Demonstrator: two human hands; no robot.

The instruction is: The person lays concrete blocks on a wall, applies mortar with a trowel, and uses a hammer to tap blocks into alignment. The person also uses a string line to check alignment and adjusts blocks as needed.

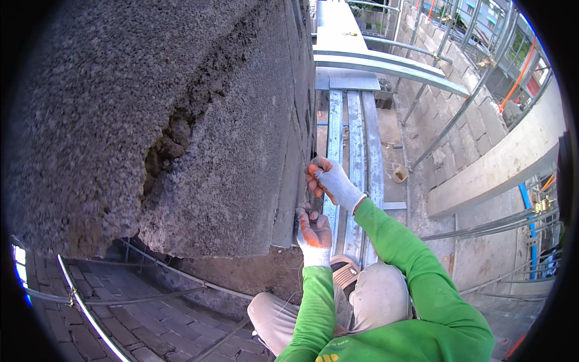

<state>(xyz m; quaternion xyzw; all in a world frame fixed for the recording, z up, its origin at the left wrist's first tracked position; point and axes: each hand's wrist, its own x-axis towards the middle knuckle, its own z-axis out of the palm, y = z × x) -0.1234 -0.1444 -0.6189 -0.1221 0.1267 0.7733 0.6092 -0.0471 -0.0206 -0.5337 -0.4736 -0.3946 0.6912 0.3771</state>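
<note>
Both my hands wear white knit gloves with orange-brown fingers and work close together at the edge of a rough grey concrete wall (241,139). My right hand (332,180) is farther forward, its fingers curled in a pinch beside the wall face. Just below it, nearer my body, my left hand (313,229) is closed with fingertips bent up against the wall edge. What the fingers of either hand hold is too small to make out. A thin string or wire (300,279) hangs by my left wrist.
Metal scaffold planks (356,133) run ahead beneath my hands, with steel channels (386,65) lying across them. Scaffold tubes (449,111) stand at right before a block wall (479,123). A bucket (400,174) sits below. A tube (84,304) crosses at lower left.
</note>
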